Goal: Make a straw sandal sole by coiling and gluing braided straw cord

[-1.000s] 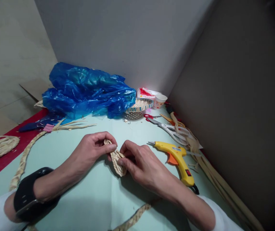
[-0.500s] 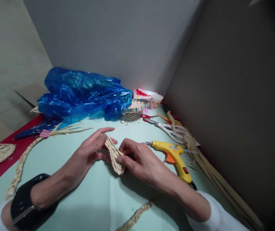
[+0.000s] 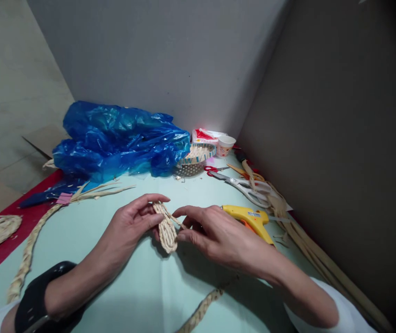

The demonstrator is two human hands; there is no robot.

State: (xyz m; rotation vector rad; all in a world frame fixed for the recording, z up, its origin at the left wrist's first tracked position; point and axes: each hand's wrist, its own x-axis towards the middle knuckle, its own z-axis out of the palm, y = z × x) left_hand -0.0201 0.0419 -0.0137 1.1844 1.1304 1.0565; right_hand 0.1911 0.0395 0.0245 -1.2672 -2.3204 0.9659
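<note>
Coiled braid [image 3: 167,236] of pale plant fibre, tilted between the two hands, left of the hot glue gun [image 3: 253,218]; whether its lower end touches the table covering [image 3: 128,286] cannot be told. The left hand [image 3: 140,219] pinches the coil's upper end between thumb and fingers. The right hand [image 3: 206,231], lying between coil and glue gun, pinches a free strand [image 3: 175,220] that stands out from the coil's upper right side; its far fingertips are hidden.

Edges and room: pale green covering extends left of the glue gun, both beyond the coil and on its near side. A red border [image 3: 40,206] marks the table edge far to the glue gun's left; a dark side panel [image 3: 343,138] limits reach to its right.

Obstacles: the right hand and forearm cover the glue gun's nozzle and lower handle. Just beyond the glue gun lie grey shears [image 3: 242,188] and red-handled scissors [image 3: 211,169]; farther beyond, a paper cup [image 3: 225,147], a woven basket [image 3: 201,154] and, to the left, a crumpled blue plastic bag [image 3: 121,141]. Fibre strips [image 3: 317,259] run along its right; a loose braid [image 3: 203,307] lies nearer and left.
</note>
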